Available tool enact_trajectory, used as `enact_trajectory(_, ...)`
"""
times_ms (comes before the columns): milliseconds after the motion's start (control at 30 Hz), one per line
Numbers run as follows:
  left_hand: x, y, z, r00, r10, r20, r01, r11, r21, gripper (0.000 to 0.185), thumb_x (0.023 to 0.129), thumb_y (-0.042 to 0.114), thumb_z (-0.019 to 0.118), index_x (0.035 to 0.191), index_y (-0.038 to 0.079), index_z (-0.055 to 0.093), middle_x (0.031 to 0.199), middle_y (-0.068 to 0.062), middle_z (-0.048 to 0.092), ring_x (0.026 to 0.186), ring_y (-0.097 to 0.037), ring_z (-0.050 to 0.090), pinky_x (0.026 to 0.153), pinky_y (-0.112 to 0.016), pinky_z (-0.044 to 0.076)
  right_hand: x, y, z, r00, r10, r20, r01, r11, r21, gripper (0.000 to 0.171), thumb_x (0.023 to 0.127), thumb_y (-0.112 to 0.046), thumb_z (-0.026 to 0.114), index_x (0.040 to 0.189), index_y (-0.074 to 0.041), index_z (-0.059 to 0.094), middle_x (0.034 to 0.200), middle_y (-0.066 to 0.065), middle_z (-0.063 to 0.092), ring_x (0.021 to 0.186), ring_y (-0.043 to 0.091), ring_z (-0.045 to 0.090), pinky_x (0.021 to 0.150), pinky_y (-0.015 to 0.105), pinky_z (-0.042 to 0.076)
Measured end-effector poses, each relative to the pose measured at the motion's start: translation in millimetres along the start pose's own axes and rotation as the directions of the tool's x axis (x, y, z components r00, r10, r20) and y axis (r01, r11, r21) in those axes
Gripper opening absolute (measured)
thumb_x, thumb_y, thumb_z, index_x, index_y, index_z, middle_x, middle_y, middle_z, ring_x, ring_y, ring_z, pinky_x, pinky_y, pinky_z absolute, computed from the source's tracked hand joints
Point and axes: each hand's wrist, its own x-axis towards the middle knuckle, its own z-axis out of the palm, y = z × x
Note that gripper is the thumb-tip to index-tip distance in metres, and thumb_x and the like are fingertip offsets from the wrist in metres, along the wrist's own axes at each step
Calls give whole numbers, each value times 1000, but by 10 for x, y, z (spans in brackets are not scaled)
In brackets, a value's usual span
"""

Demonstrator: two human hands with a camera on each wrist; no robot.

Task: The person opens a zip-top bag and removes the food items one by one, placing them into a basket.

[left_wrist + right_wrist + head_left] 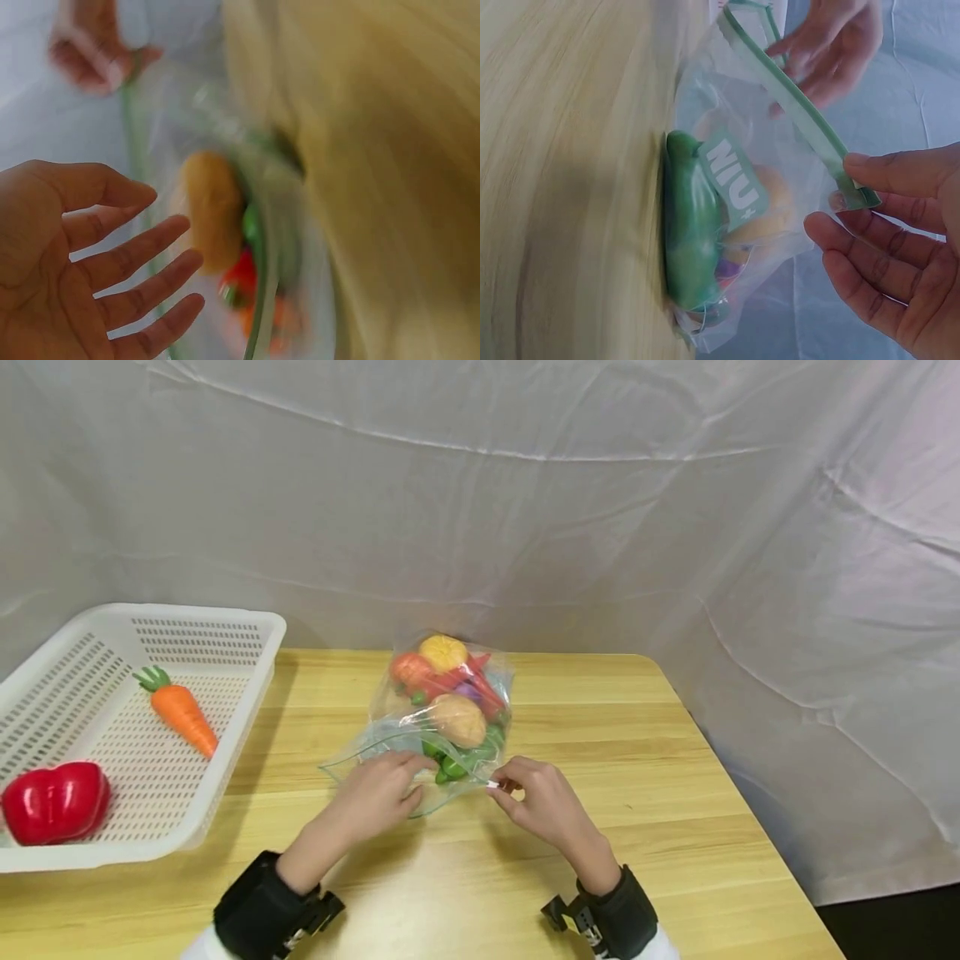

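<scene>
A clear zip bag with a green-edged mouth lies on the table, its opening towards me. Through the plastic show a yellow pumpkin, an orange-red round vegetable, red chili peppers, a tan potato-like piece and a green pepper. My right hand pinches the right corner of the mouth between thumb and fingers, by a small white tab. Over the mouth's left part is my left hand; its fingers are spread and loosely bent, holding nothing in the left wrist view.
At left stands a white perforated basket with a carrot and a red bell pepper inside. The wooden table ends at grey cloth behind and to the right.
</scene>
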Motion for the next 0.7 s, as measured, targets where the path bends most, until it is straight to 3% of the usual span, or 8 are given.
enact_trajectory(133, 202, 65, 160, 998, 53, 31, -54, 997, 51, 28, 83, 12, 62, 110, 6, 67, 115, -10, 65, 105, -29, 60, 85, -41, 52, 5, -2, -8, 1000, -2, 4, 2, 1000, -4, 6, 79, -13, 73, 82, -9, 70, 75, 0, 67, 66, 8, 61, 59, 21, 52)
enact_trajectory(267, 337, 99, 247, 996, 84, 13, -85, 994, 71, 33, 83, 12, 63, 114, 2, 65, 117, -12, 62, 110, -31, 57, 89, -43, 51, 12, -10, -11, 1000, -17, -1, 17, 1000, -8, 6, 79, -13, 72, 82, -8, 70, 75, 1, 67, 66, 9, 61, 59, 21, 52)
enact_trajectory(467, 407, 138, 296, 996, 92, -4, -91, 990, 105, 34, 84, 15, 64, 114, 1, 60, 123, -18, 52, 119, -35, 48, 83, -45, 52, 41, -8, -30, 999, -39, -24, 39, 999, -16, 5, 79, -12, 73, 81, -9, 69, 74, 0, 66, 65, 8, 61, 59, 18, 51)
enact_trajectory(700, 495, 98, 348, 994, 107, -10, -104, 981, 165, 20, 83, 13, 63, 99, 1, 63, 125, -25, 46, 119, -42, 42, 90, -54, 44, 61, -21, -39, 999, -44, -26, 44, 999, -21, 6, 79, -12, 73, 81, -9, 68, 74, -1, 66, 65, 8, 61, 59, 15, 49)
